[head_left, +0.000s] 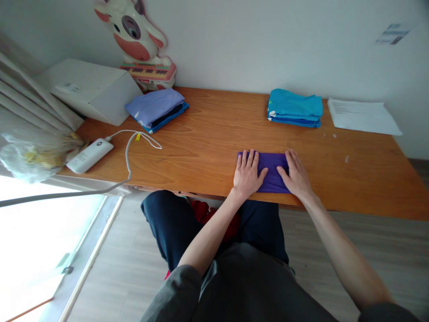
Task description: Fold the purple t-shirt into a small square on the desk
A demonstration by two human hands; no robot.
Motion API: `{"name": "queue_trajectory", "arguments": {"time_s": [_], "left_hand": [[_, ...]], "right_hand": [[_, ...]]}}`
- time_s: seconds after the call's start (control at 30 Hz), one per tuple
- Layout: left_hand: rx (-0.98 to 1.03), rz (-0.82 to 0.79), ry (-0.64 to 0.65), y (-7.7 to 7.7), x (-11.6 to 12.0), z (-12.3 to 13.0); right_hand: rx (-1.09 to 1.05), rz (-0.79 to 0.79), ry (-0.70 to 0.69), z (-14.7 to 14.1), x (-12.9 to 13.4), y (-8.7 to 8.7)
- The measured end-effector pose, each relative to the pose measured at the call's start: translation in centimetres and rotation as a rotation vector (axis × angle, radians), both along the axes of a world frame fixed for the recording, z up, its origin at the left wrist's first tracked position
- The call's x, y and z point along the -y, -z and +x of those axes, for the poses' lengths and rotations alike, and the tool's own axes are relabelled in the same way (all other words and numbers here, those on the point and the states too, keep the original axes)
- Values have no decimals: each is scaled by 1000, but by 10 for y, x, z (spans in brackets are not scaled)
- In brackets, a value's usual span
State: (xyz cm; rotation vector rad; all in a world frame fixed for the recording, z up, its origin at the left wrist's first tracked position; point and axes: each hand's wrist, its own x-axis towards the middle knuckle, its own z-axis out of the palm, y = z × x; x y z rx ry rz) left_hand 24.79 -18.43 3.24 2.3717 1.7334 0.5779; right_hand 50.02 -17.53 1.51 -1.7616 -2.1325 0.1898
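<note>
A folded purple cloth (270, 179) lies flat near the front edge of the wooden desk. My left hand (247, 173) rests palm down on its left side, fingers stretched out and thumb pointing inward. On its right side lies my right hand (296, 175), also flat, with the thumb apart from the fingers. Both hands are open, and neither grips the cloth. Parts of the cloth's left and right sides are hidden under the palms. Farther back, against the wall, sits a stack of folded blue cloths (295, 107).
At the back left, folded lavender and blue cloths (156, 107) lie beside a white box (97, 89) and a cow-shaped toy keyboard (147, 71). A white power bank (90, 155) trails a cable (127, 156) over the front edge. White papers (363, 116) lie at the back right of the desk (208, 134).
</note>
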Motion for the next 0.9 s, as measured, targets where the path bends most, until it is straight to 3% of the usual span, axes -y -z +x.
{"name": "queue_trajectory", "arguments": {"time_s": [0.2,0.4,0.63,0.9], "left_hand": [[1,1,-2,0,1,0],[-14,20,8,1,2,0],[-22,10,6,0,3,0],[-6,18,0,2,5,-1]], "right_hand": [[4,109,374,18,14,1],[109,115,306,18,27,1],[-13,128,260,17,12,9],[-265,159,309,11,18,14]]}}
